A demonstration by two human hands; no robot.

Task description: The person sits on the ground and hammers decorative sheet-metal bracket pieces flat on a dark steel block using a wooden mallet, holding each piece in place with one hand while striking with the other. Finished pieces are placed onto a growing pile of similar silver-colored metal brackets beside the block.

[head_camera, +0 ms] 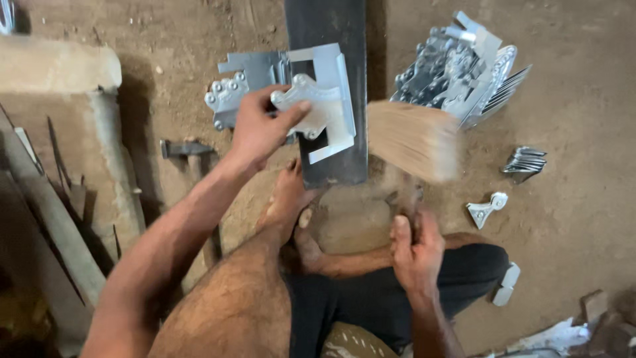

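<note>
My left hand [260,127] presses a shiny metal bracket assembly [326,99] onto a dark steel bar [326,26] that lies on the dirt floor. The thumb rests on a small riveted plate of the bracket. My right hand [415,250] is closed around the handle of a wooden mallet [414,138], whose broad head is blurred in the air just right of the bar. My bare foot [285,202] rests against the near end of the bar.
A heap of similar metal brackets [457,66] lies at the back right. A stack of small metal pieces [525,161] and a single loose piece [485,210] lie on the dirt at right. A hammer [182,149] lies at left, beside a concrete block [59,66].
</note>
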